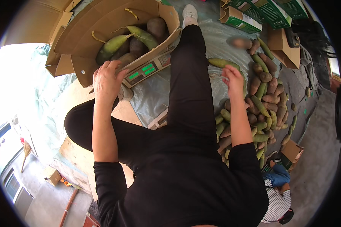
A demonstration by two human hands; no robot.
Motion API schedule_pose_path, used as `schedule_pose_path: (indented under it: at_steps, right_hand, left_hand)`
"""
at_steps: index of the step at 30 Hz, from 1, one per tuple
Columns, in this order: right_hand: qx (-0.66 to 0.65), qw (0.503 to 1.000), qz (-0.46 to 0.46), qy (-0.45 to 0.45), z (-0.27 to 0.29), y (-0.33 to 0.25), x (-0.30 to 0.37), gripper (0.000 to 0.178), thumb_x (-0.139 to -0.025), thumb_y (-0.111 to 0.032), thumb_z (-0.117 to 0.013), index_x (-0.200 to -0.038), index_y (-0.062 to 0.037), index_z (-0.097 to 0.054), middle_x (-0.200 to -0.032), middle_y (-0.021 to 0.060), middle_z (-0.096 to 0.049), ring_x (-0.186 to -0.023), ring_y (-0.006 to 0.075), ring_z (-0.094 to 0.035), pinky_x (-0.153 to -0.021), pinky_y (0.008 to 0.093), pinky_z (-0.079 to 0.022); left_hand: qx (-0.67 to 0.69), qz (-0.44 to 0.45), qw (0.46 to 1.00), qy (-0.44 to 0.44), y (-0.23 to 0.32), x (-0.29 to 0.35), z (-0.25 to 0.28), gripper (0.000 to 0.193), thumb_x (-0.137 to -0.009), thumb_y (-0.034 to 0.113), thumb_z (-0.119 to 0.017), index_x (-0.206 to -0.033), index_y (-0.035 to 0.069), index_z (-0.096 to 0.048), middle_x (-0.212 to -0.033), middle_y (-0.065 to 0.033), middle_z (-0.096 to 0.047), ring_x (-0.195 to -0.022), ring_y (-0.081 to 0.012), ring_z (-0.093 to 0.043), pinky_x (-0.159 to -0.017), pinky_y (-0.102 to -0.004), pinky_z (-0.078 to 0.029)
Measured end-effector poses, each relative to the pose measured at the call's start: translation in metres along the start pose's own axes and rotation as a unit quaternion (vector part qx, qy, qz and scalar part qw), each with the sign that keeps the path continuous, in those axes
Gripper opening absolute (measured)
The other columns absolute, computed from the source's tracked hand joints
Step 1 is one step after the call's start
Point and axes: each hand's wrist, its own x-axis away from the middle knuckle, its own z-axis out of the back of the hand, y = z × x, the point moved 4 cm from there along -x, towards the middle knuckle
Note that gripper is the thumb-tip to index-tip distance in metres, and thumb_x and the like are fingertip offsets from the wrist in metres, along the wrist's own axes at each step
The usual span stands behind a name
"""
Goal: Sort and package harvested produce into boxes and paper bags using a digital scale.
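My left hand (107, 82) is at the near wall of an open cardboard box (83, 70), its fingers bent over the rim and its thumb to the right. Inside lie green radishes (111, 48) and dark reddish-brown roots (157, 28). Under the box sits a scale (142, 73) with lit green displays. My right hand (234, 80) hovers over the right side with half-bent, parted fingers and nothing visible in it. Just beyond its fingertips is a long green radish (222, 62), which I do not see it grip.
A large pile of green radishes and brown roots (269, 99) spreads on the right. Green cartons (271, 13) and a brown box (284, 47) stand at the far right. A person in a striped shirt (278, 202) is at the lower right. Plastic sheeting (149, 99) covers the floor.
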Motion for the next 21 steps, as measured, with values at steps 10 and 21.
schedule_pose_path:
  at_steps: [10, 21]
  right_hand:
    - [0.041, 0.998, -0.024, -0.031, -0.005, 0.043, -0.008, 0.018, -0.087, -0.014, -0.058, -0.104, -0.0074, -0.062, -0.092, 0.0024, -0.065, -0.079, 0.0116, -0.059, -0.066, 0.0264, -0.045]
    - [0.067, 0.991, 0.070, -0.095, -0.062, -0.041, -0.024, 0.020, -0.088, -0.014, -0.058, -0.105, -0.0060, -0.062, -0.091, 0.0023, -0.064, -0.077, 0.0097, -0.058, -0.066, 0.0231, -0.044]
  left_hand:
    - [0.096, 0.060, 0.992, 0.055, -0.004, -0.009, 0.024, 0.023, -0.080, 0.018, -0.067, -0.098, 0.004, -0.065, -0.089, -0.0119, -0.065, -0.080, -0.0249, -0.065, -0.070, -0.0340, -0.050]
    - [0.100, 0.183, 0.976, 0.064, -0.092, -0.010, 0.082, 0.031, -0.082, 0.022, -0.065, -0.107, 0.004, -0.063, -0.095, -0.0122, -0.066, -0.090, -0.0205, -0.063, -0.080, -0.0333, -0.048]
